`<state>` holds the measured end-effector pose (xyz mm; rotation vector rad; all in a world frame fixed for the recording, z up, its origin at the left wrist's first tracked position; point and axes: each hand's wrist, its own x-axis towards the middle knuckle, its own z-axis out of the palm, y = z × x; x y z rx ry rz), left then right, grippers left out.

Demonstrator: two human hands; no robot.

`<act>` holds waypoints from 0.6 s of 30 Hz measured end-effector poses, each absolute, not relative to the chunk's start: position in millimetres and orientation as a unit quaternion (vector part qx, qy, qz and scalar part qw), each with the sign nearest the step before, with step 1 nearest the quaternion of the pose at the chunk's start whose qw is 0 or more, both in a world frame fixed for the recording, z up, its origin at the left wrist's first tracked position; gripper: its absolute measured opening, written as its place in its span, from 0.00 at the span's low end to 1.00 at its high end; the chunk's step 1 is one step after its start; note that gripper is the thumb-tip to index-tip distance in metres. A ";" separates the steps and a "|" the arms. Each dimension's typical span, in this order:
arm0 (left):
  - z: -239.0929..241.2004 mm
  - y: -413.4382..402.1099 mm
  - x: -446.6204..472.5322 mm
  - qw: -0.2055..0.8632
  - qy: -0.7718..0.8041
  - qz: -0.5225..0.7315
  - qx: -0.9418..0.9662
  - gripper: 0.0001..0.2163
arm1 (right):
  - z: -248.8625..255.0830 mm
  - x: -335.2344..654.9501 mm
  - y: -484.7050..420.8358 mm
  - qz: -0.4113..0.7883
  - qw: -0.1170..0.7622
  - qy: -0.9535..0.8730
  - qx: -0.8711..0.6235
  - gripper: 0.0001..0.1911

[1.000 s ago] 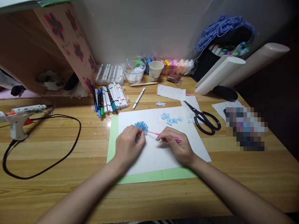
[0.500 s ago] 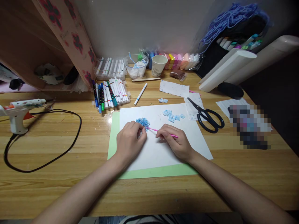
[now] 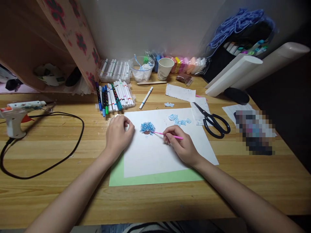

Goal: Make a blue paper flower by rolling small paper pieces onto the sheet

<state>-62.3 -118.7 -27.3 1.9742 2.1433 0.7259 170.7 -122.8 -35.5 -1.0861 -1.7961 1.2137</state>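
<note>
A white sheet [image 3: 157, 155] lies on a green sheet [image 3: 116, 174] on the wooden desk. A small cluster of blue paper bits [image 3: 147, 127] sits on the white sheet. My right hand [image 3: 181, 147] is closed on a thin pink stick [image 3: 170, 135] whose tip touches the cluster's right side. My left hand [image 3: 118, 135] rests at the white sheet's upper left corner, fingers curled, apart from the cluster; I cannot see anything in it. More blue paper pieces [image 3: 179, 119] lie farther right on the sheet.
Black scissors [image 3: 213, 121] lie to the right on paper scraps. Markers [image 3: 114, 98] and a loose white pen [image 3: 145, 97] are behind the sheet. A glue gun [image 3: 14, 115] with a looping black cord [image 3: 60, 152] is at the left. A paper cup [image 3: 165, 68] stands at the back.
My left hand has let go of the blue cluster and moved left to the sheet's corner. My right hand keeps the pink stick at the cluster.
</note>
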 end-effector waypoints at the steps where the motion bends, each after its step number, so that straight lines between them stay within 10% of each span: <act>1: -29.1 -116.8 -64.6 0.064 0.713 0.226 0.661 0.04 | -35.1 170.6 -122.8 0.468 0.351 -0.692 -0.423 0.06; 18: -35.3 -117.6 -60.6 -0.023 0.697 0.119 0.707 0.04 | -23.1 157.0 -98.9 0.214 0.405 -0.781 -0.424 0.08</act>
